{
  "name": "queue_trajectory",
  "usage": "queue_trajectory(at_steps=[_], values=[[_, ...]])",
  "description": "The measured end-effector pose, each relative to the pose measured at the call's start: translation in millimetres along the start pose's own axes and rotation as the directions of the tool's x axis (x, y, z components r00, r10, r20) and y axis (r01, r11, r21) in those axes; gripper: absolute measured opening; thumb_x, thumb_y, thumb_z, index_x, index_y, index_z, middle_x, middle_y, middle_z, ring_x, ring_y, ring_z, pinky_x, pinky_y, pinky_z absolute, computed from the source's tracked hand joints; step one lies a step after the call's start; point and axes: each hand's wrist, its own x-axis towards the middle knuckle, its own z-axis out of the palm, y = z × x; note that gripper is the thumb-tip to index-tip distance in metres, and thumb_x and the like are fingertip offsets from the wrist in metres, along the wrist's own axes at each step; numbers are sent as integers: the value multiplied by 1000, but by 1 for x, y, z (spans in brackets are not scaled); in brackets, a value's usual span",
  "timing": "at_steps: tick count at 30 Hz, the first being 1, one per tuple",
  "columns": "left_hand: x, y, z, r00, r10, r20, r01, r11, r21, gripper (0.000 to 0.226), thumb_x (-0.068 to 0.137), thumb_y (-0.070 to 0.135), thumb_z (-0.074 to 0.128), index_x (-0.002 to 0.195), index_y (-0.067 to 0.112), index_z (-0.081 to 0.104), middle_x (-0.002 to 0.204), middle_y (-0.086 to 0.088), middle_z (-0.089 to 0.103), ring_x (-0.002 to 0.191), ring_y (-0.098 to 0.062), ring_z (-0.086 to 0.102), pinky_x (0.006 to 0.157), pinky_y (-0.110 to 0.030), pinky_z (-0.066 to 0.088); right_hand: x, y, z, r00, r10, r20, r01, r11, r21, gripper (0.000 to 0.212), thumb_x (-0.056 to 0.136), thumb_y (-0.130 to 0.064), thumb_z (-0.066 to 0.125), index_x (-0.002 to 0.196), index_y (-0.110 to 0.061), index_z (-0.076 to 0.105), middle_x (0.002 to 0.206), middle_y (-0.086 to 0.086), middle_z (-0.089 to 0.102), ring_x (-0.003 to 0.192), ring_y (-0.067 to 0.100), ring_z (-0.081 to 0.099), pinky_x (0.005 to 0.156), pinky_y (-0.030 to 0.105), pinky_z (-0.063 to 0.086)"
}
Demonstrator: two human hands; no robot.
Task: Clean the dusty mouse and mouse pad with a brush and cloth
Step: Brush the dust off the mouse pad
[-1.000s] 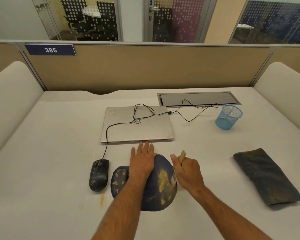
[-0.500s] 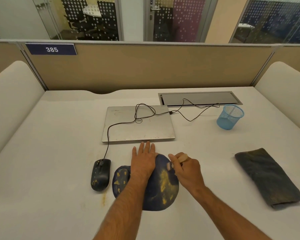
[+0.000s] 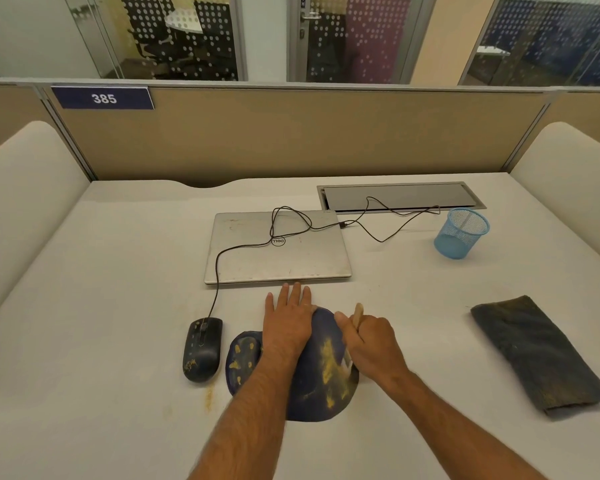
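Mouse pad (image 3: 312, 393): thin, limp, likely light and prone to sliding; left hand (image 3: 286, 323) pins it, fingers (image 3: 293, 294) flat and spread. Brush (image 3: 355, 315): stiff handle, gripped in right hand (image 3: 371, 344) fist, bristles on yellow dust.

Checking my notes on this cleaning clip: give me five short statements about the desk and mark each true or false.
1. The left hand lies flat on the mouse pad. True.
2. The right hand grips the cloth. False: it grips the brush; the cloth lies untouched to the right.
3. The mouse sits left of the pad. True.
4. The laptop is open. False: its lid is closed.
5. The mesh cup is red. False: it is blue.
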Motion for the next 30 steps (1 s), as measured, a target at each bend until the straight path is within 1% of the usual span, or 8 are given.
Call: queue_trajectory(at_steps=[5,7,10,16,18,23,27,30], values=[[1,0,0,1000,-2,-4,2,1000,-8,57,108,40,22,158,21,5,167,-3,1,153,-26,-4,121,-51,-2,3,-1,-1,989,-41,-144,48,998,43,49,88,-58,40,63,-20,57,53,-9,56,49,11,57,47,12,40],[0,0,1,1000,1,-7,-1,1000,-7,56,108,40,23,158,21,6,167,-4,1,153,-27,-3,121,-51,-2,3,-1,1,995,-56,-79,56,998,2,48,87,-59,39,74,-19,62,63,-7,62,57,11,61,55,15,46],[0,-1,1,1000,1,-2,-1,1000,0,57,108,39,23,158,21,5,167,-4,0,153,-27,-3,121,-51,-2,1,0,3,1000,3,29,-3,1000,-1,54,86,-63,34,59,-21,56,53,-7,57,51,10,57,53,16,42],[-1,0,-2,1000,3,0,-3,1000,10,58,108,41,23,158,21,5,167,-5,0,153,-28,-4,121,-52,-1,5,-2,2,989,-32,-142,43,996,72,54,87,-58,41,70,-12,64,59,-3,62,53,15,61,52,19,48],[-3,0,-1,1000,9,-5,-9,1000,14,58,108,40,24,158,20,4,167,-5,0,153,-28,-3,121,-52,0,6,-2,2,995,-66,-77,69,997,34,50,86,-59,41,81,-16,66,69,-5,66,61,14,64,60,21,52],[-3,0,-3,1000,6,0,-6,1000,12,57,108,38,23,159,20,3,167,-5,-1,153,-27,-4,121,-52,0,4,-2,3,1000,23,-10,-22,997,80,57,84,-64,36,53,-20,56,47,-5,55,45,12,56,47,17,41],[-3,1,-4,1000,6,-4,-6,1000,6,57,108,40,22,158,21,4,167,-5,-1,153,-27,-4,121,-52,-1,7,-4,4,990,-52,-133,62,995,74,50,89,-56,43,68,-14,62,57,-3,61,52,15,60,50,20,47],[-5,0,-3,1000,15,-10,-15,1000,8,59,108,40,25,158,20,4,167,-6,0,153,-28,-3,122,-52,1,7,-5,6,998,-67,-7,67,997,-23,47,91,-56,40,77,-18,64,67,-5,66,61,13,63,59,19,51]])
